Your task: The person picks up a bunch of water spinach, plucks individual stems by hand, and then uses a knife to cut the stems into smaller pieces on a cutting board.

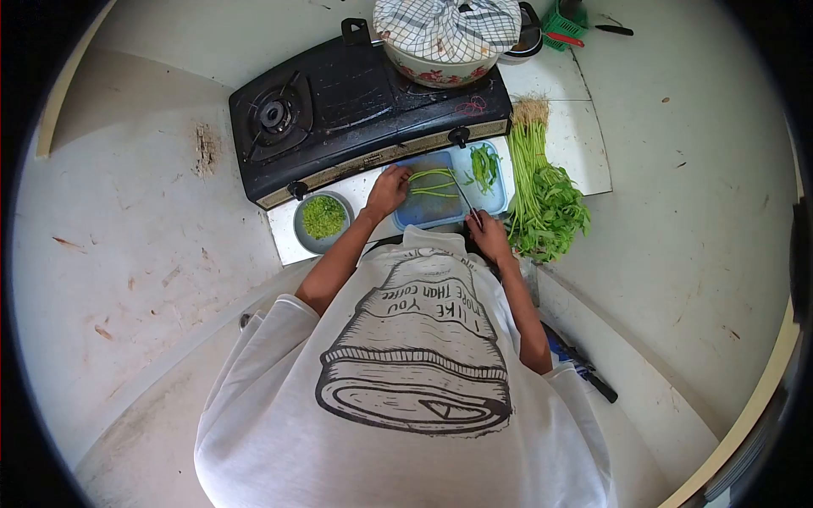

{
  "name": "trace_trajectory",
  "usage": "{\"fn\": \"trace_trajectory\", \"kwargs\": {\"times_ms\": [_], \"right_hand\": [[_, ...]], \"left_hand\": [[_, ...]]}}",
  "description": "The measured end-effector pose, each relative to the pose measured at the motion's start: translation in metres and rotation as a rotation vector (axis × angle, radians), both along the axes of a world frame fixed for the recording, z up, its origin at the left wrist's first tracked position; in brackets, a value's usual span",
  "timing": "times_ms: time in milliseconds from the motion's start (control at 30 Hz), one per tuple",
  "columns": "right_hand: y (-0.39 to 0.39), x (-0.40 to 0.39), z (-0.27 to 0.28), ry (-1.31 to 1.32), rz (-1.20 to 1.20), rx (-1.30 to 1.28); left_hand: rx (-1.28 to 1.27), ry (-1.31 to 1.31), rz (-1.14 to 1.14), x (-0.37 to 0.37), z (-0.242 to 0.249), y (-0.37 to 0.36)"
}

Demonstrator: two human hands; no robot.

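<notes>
My left hand (389,191) is closed on the left ends of several thin green stems (430,183) over a blue tray (408,217). In my right hand (489,235) is the handle of a knife (467,199), its blade pointing up and left across the tray, by the right ends of the stems. Some loose green leaves (483,168) lie on the tray's right part. Left of my left hand stands a grey bowl (300,229) holding chopped greens (323,217). A big leafy bunch (546,199) with roots at its top lies right of the tray.
Beyond the tray is a black two-burner stove (347,93). A floral pot (442,73) under a checked cloth (447,30) stands on its right side. At the upper right are a green basket (562,27), a red-handled item (566,39) and a black-handled one (615,30).
</notes>
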State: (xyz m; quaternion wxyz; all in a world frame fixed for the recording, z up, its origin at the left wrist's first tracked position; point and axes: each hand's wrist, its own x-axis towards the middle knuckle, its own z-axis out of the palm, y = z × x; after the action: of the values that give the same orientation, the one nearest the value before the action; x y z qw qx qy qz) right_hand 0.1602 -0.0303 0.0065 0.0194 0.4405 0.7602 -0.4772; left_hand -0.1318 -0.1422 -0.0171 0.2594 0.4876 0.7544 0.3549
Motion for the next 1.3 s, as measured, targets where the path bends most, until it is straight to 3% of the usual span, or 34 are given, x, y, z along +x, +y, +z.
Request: {"fn": "trace_trajectory", "kwargs": {"times_ms": [167,267,700,967,1300], "right_hand": [[-0.007,0.002,-0.007,0.043,-0.052,0.039],[-0.012,0.003,-0.002,0.028,-0.102,0.006],[-0.036,0.004,0.009,0.133,-0.24,0.127],[-0.047,0.009,0.019,0.104,-0.3,0.034],[-0.054,0.017,0.002,0.077,-0.27,-0.018]], "left_hand": [[-0.026,0.073,-0.047,0.002,0.013,0.0],[0.065,0.252,-0.129,0.005,0.02,0.006],[-0.051,0.27,-0.33,0.009,0.001,0.053],[0.023,0.304,-0.398,0.006,-0.007,0.053],[-0.133,0.349,-0.425,0.008,-0.014,0.049]]}}
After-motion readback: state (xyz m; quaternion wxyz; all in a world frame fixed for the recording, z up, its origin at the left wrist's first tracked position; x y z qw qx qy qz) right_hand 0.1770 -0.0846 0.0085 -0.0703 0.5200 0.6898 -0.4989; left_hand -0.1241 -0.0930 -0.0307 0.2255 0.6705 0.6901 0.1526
